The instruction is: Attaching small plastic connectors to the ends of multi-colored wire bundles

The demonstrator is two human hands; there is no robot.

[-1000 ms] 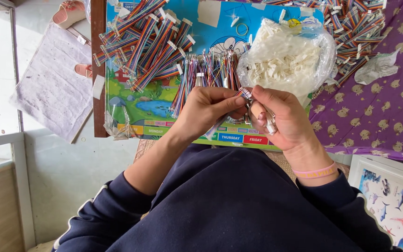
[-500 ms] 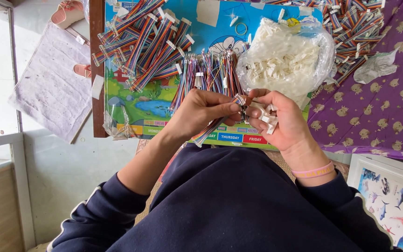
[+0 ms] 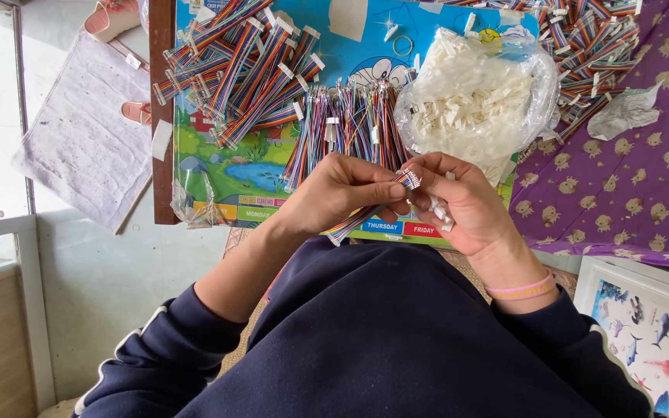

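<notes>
Multicoloured wire bundles and connector bag beyond hands

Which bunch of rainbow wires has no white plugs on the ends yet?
The middle bunch, just above the hands. Its ends are bare metal tips, while the left pile and the top-right pile have white plugs on.

Daylight falls on a pale grey concrete floor where a worn grey rectangular mat lies beside pink sandals; a purple patterned cloth covers what seems a low surface at right
</notes>
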